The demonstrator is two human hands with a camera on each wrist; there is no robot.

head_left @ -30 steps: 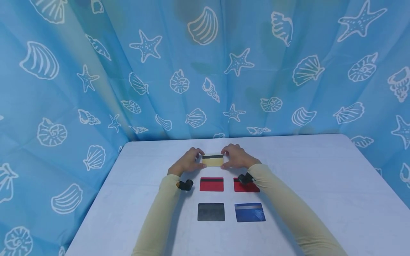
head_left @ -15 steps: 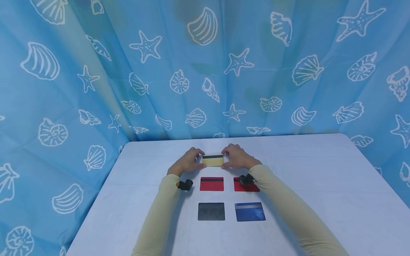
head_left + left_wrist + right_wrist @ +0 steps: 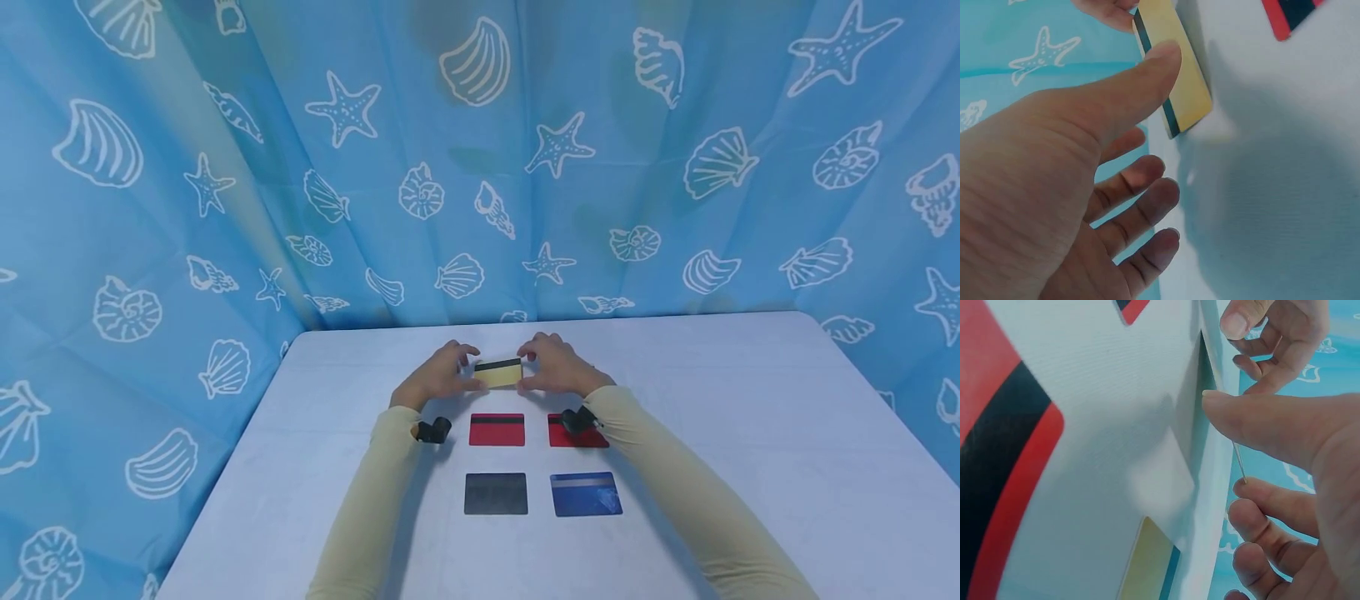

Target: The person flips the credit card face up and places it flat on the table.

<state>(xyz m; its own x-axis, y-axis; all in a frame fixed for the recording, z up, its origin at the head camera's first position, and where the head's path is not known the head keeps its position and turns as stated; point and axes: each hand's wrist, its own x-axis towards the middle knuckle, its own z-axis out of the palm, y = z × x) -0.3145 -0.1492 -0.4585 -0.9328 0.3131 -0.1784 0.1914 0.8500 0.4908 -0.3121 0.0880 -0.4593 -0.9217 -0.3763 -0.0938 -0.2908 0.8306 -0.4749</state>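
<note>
A yellow bank card (image 3: 498, 375) with a dark magnetic stripe is tilted off the table, its right end higher in the head view. My right hand (image 3: 557, 367) pinches that end between thumb and index finger; in the right wrist view the card shows almost edge-on. At the opposite end is my left hand (image 3: 438, 373). Its thumb lies over the card (image 3: 1192, 87) in the left wrist view, while its other fingers stand apart from the card's edge. Toward me lie a red card (image 3: 497, 431) and another red card (image 3: 558, 435), the latter partly hidden by the right wrist camera.
A black card (image 3: 496, 494) and a blue card (image 3: 586, 495) form a nearer row on the white table (image 3: 750, 467). Another yellowish card (image 3: 1144, 569) lies beside the right hand, mostly hidden in the head view. A blue shell-patterned curtain (image 3: 420, 108) hangs behind.
The yellow bank card has gone from lying flat to tilted, its right end rising. The left index finger has come away from its edge. The other cards have not moved.
</note>
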